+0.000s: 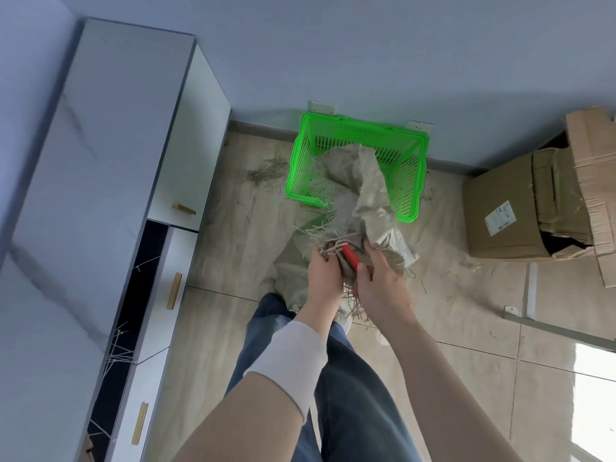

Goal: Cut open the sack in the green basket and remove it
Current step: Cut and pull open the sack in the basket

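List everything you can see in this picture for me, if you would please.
basket: one, green, on floor by wall
sack: one, grey-beige, trailing from basket to hands
tool: one, red, between the hands
cardboard boxes: several, brown, right
cabinet: one, white, left
loose fibres: scattered, beige, floor
wall sockets: two, white, behind basket
left hand: one, grips sack's frayed edge
right hand: one, holds tool against sack

White cabinet [116, 128] on my left with wooden handles [174, 291], open drawer [133, 311] holding straw strands, labelled cardboard box [500, 208] on my right, flattened cardboard [593, 168] beside it, loose fibres [266, 170] on tiled floor [466, 328], wall sockets [322, 107].
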Demonstrator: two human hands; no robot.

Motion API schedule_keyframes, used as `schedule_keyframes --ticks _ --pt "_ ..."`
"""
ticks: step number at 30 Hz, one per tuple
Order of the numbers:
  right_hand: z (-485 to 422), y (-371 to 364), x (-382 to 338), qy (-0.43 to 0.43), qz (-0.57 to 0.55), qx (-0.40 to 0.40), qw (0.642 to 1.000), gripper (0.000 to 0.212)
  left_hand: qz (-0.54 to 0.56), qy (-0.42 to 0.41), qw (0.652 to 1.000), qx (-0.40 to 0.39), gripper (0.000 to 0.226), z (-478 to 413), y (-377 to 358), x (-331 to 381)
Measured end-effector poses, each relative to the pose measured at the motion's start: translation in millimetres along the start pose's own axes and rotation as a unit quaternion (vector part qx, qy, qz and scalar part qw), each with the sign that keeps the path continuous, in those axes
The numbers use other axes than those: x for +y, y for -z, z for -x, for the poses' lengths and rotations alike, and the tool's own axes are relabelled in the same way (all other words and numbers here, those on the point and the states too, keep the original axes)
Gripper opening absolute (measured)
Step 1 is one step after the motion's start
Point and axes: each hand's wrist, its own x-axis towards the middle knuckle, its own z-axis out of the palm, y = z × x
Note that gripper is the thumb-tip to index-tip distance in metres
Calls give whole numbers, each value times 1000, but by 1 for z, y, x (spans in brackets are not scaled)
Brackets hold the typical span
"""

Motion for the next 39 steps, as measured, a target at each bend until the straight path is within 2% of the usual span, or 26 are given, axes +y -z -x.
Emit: schedule_keyframes --ticks 3,5,7,9,11,12,14,17,22,25,28,29,31,32,34,37,39 --pt "-10 0 5 -28 -92 -62 993 28 -13 3 1000 6 35 2 1 -4" --pt "-10 1 9 -74 -208 -107 969 20 16 17 1000 -1 38 2 2 -5" --pt "-9 2 11 -111 -294 -124 941 24 41 34 998 -12 42 1 1 -5" --pt "-6 2 11 -110 -326 -128 930 27 80 49 995 -24 34 2 3 -4" --pt "-3 -3 10 -85 -325 -107 936 13 118 61 990 -45 20 4 4 -1" --pt "-2 -7 10 -70 -297 -76 949 14 123 62 989 -56 19 5 4 0" --pt "1 -14 12 -39 -212 8 976 33 107 61 990 -71 22 2 3 0" --pt "7 -17 13 -1 -186 70 980 41 63 56 994 -76 24 3 0 4" --pt "11 -11 6 40 -173 83 981 46 104 76 989 -68 24 1 -5 8" --pt "14 -7 6 55 -167 85 981 45 87 84 990 -77 24 2 -7 9" --pt "8 -7 10 10 -187 55 981 44 97 96 987 -81 26 4 -8 5" --pt "4 -8 10 -22 -226 31 973 41 107 99 986 -83 29 5 -8 4" --pt "0 -7 11 -83 -340 -37 936 32 137 78 983 -95 32 6 -8 0" --pt "0 -5 11 -97 -393 -69 912 26 156 53 981 -103 26 6 -8 0" --pt "3 1 11 -101 -455 -120 877 15 167 26 979 -118 29 5 -5 -1" --pt "5 5 13 -101 -488 -161 852 25 92 73 988 -96 43 3 -3 1" --pt "4 6 12 -104 -485 -163 853 29 73 99 989 -80 53 1 -6 0"
